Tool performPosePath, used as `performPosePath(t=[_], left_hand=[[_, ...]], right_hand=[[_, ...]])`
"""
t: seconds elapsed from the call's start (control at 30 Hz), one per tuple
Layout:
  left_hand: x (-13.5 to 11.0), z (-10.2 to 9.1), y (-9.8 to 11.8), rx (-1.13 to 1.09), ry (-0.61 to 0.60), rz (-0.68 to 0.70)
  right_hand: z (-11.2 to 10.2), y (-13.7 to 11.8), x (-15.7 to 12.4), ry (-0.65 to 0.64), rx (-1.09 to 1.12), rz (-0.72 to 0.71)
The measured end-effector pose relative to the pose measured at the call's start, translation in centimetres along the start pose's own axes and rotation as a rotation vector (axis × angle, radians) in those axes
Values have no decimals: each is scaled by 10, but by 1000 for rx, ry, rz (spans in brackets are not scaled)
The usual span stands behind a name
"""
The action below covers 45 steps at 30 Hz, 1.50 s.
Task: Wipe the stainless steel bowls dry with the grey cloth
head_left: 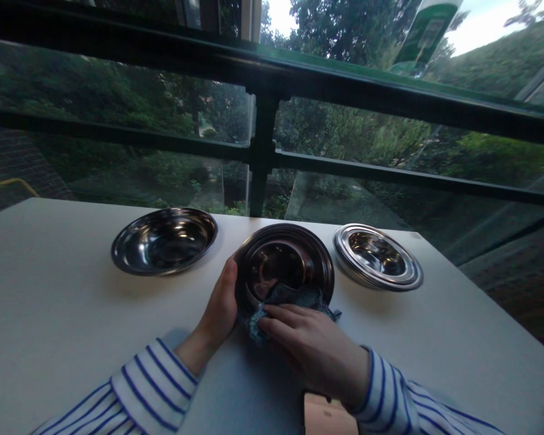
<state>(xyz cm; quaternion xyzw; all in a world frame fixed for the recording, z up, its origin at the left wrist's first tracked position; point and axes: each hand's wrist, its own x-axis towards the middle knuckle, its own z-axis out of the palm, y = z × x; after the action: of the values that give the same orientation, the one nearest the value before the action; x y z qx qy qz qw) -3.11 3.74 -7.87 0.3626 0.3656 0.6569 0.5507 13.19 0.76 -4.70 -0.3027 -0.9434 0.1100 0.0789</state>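
A shiny metal bowl (276, 266) is tilted towards me in the middle of the view. My left hand (220, 305) grips its left side, the thumb along the rim and the other fingers hidden behind. Pressed against the bowl's lower inside is a dark blue-grey cloth (294, 295), bunched under the fingers of my right hand (315, 341). Part of the cloth hangs over the near rim.
On the white table (63, 326), a wide metal bowl (165, 241) stands left and several stacked metal bowls (378, 260) stand right. A pinkish-beige object (326, 417) lies under my right wrist. Beyond are a green-framed window (263, 133) and a green-labelled bottle (426, 36) on its ledge.
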Motion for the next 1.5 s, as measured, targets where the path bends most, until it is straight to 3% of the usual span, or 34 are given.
performPosePath(t=[0.13,0.33,0.57,0.77,0.97,1.2,1.37,1.5], left_hand=[[1,0,1,26,-6,25],[1,-3,-3,73,28,30],[-1,0,-4,41,55,23],[-1,-4,-4,110,85,-2],[0,-6,-6,98,95,15],[3,-10,-9,96,187,-12],[1,-7,-7,88,125,-18],[0,-7,-11,114,162,19]], right_hand=[[-4,3,-4,-41,-81,57],[19,-7,5,88,-98,1],[-1,-10,-1,-41,-171,72],[7,-8,8,36,-65,22],[-6,-4,0,-80,-118,83],[6,-7,13,27,-63,30],[-8,-4,4,-81,-80,73],[-7,-3,6,-49,-32,45]])
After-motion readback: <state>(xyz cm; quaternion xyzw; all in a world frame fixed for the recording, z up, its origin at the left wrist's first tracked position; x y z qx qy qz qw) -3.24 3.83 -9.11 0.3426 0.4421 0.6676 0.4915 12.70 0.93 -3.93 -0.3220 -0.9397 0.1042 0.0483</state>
